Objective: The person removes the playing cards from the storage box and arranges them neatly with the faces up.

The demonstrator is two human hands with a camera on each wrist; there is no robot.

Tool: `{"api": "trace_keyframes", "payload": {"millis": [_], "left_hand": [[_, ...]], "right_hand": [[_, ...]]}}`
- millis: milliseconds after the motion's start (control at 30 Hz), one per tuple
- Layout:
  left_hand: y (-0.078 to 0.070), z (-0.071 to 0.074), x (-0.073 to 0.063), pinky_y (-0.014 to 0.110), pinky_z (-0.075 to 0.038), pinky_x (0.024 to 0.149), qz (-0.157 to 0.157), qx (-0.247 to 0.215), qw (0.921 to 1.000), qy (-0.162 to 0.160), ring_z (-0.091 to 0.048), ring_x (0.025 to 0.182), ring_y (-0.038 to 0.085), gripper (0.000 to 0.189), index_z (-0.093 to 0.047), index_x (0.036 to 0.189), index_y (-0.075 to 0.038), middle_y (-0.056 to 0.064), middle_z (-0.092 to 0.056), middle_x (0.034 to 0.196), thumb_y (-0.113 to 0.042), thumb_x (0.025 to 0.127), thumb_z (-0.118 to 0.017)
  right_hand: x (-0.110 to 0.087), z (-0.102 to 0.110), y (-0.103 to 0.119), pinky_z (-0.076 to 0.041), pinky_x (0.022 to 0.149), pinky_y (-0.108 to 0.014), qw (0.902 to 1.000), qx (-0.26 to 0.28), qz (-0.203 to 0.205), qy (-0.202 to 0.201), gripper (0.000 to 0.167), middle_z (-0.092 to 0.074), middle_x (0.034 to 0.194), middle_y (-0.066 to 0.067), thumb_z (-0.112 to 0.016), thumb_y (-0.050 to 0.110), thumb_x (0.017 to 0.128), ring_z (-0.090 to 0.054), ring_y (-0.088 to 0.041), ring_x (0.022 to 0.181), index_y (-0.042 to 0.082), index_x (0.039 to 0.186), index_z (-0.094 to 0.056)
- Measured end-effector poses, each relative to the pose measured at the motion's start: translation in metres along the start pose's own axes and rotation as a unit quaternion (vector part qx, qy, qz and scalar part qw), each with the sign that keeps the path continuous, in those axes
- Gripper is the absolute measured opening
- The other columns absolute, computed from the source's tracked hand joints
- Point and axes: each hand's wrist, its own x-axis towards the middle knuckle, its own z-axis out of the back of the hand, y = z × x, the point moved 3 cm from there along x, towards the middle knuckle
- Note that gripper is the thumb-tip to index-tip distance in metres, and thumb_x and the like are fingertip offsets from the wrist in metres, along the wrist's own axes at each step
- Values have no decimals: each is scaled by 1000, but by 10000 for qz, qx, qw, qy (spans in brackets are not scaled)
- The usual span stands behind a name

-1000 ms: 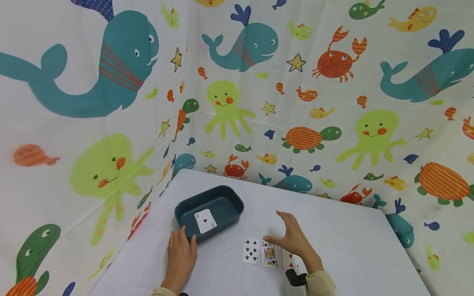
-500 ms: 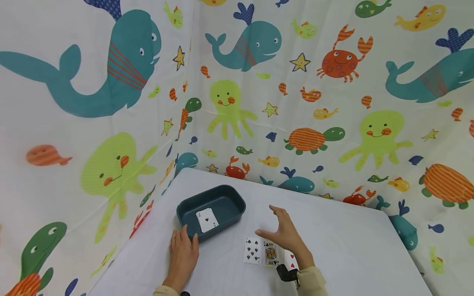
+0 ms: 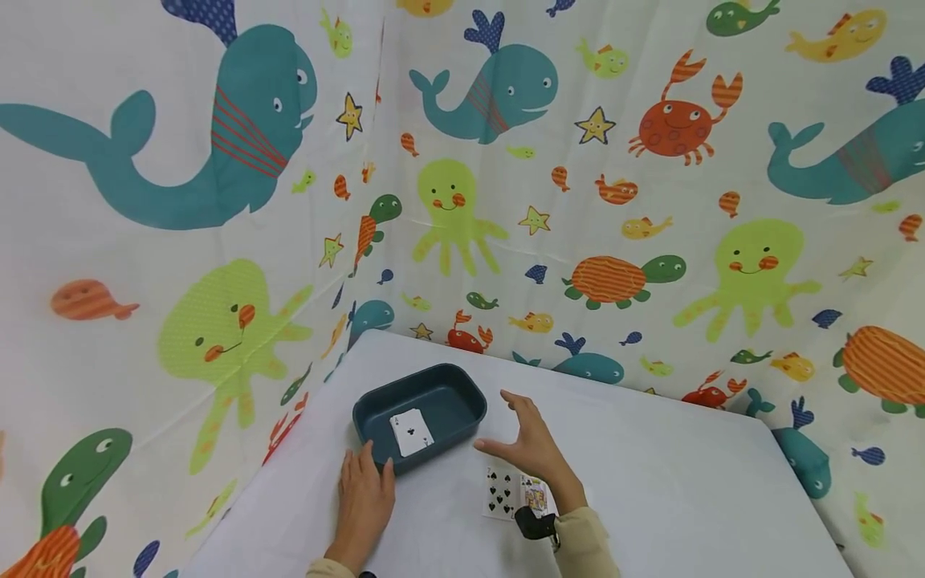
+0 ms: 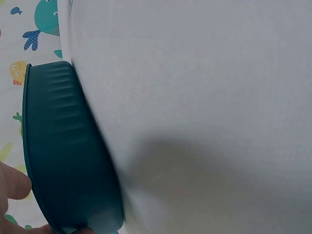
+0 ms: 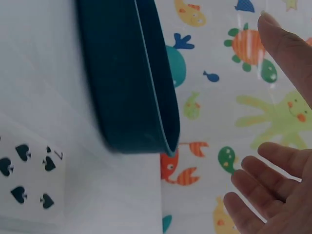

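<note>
While the head view looks down into the dark teal, rounded-rectangle bin (image 3: 448, 405) on the white cloth-covered counter (image 3: 665, 474), the left wrist view shows only its outer wall, ridged toward one end. Inside, on the bin's floor toward its near left side, lies a white playing card (image 3: 411, 433) with one black club in its middle; I can't tell whether others lie beneath it. From the head, the left hand (image 3: 364, 502) sits at the near left corner; close up, its relaxed fingers (image 4: 17, 184) touch the rim, clamped on nothing. The right hand (image 3: 531, 445) hovers near the bin's right end, thumb and fingers (image 5: 265, 175) spread well apart; the right wrist view shows bare space between them and the bin. That view also catches part of the white seven of spades card (image 3: 500, 491). Only the head view shows the colourful court card (image 3: 534, 491) beside it, partly covered by the black wrist camera (image 3: 535, 523).
</note>
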Motion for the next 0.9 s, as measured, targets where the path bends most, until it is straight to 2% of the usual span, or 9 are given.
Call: {"api": "trace_keyframes", "payload": {"millis": [333,667,900], "left_hand": [[3,-4,-2,71,-22,114,-146,-126,9997,-176,-25,143,59,54,-39,143,16,40,-43,144,-16,103,-57],[5,-3,-2,71,-23,114,-70,-51,9998,-165,-25,144,59,55,-39,143,15,39,-43,145,-17,103,-58],[5,-2,-2,72,-24,114,-32,54,9998,-169,-26,143,59,54,-40,142,15,38,-44,144,-18,103,-59]], "right_hand": [[13,-23,4,-44,107,-62,9997,98,-2,245,101,-46,152,-11,-85,57,76,-47,-33,138,11,155,-41],[29,-49,14,-40,112,-60,9986,148,192,472,102,-46,152,-16,-86,56,76,-45,-34,139,8,154,-42],[39,-65,20,-40,112,-58,9972,99,313,666,100,-44,155,-14,-85,54,77,-42,-33,143,7,154,-42]]}}
